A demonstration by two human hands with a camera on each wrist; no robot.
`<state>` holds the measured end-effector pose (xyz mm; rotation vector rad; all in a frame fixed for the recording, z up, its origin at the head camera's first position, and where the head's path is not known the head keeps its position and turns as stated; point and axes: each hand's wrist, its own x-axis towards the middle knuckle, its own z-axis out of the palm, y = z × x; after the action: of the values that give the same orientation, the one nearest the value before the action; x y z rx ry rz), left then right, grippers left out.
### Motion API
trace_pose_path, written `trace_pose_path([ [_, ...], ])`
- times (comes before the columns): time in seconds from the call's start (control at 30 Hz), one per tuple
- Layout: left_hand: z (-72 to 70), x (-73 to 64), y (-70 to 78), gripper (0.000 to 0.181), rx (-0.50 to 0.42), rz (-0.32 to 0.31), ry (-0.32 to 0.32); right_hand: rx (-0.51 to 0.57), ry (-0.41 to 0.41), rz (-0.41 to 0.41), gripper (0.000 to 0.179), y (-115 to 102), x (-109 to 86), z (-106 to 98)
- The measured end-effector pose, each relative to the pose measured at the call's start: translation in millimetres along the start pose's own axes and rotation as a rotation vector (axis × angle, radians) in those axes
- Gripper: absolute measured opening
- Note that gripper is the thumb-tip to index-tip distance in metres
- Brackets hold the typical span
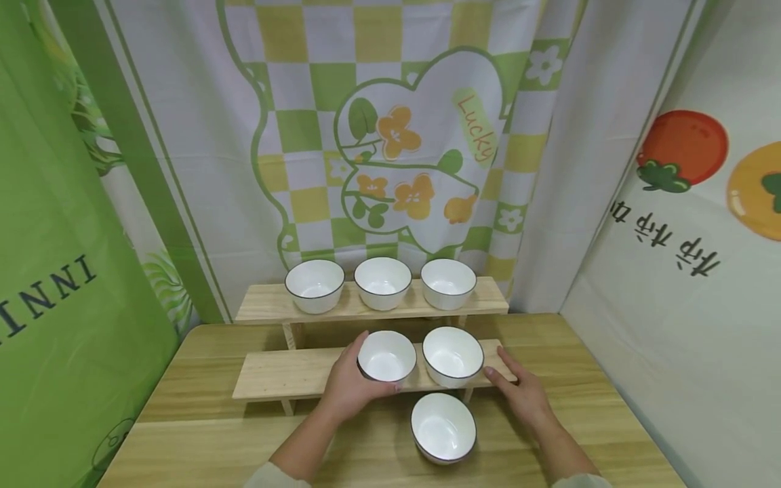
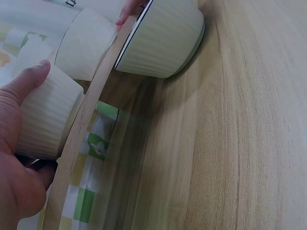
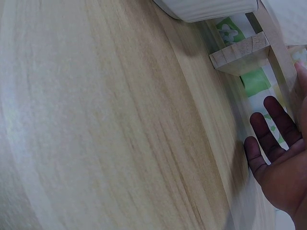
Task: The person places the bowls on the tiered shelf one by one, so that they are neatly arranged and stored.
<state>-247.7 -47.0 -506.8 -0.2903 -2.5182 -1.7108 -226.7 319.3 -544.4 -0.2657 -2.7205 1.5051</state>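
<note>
On the lower wooden shelf, my left hand holds a white dark-rimmed bowl, thumb on one side and fingers on the other. The left wrist view shows the base of this bowl against the board. To its right on the same shelf stands another white bowl. My right hand is at the shelf's right end, holding nothing; in the right wrist view several of its fingers extend loosely beside the board. A third bowl sits on the table in front of the shelf.
Three similar bowls, with one in the middle, stand in a row on the higher back shelf. Both shelves are on a wood-grain table. A checked curtain hangs behind, with printed cloths at both sides.
</note>
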Motion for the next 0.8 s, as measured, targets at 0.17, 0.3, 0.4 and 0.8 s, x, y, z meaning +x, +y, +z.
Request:
trace_pose_path([
  [0.17, 1.4, 1.7, 0.9, 0.125, 0.001, -0.015, -0.002, 0.005, 0.002, 0.008, 0.087, 0.7, 0.8, 0.5],
  [0.3, 0.7, 1.7, 2.6, 0.125, 0.003, -0.024, -0.015, 0.005, -0.002, 0.004, 0.087, -1.5, 0.6, 0.3],
  [0.4, 0.5, 1.6, 2.4, 0.126, 0.004, -0.022, -0.028, 0.01, -0.005, 0.003, 0.087, -3.5, -0.1, 0.3],
  [0.8, -2.6, -4.5, -1.3, 0.129, -0.01, -0.01, -0.054, 0.009, -0.002, 0.002, 0.087, -0.8, 1.3, -0.2],
])
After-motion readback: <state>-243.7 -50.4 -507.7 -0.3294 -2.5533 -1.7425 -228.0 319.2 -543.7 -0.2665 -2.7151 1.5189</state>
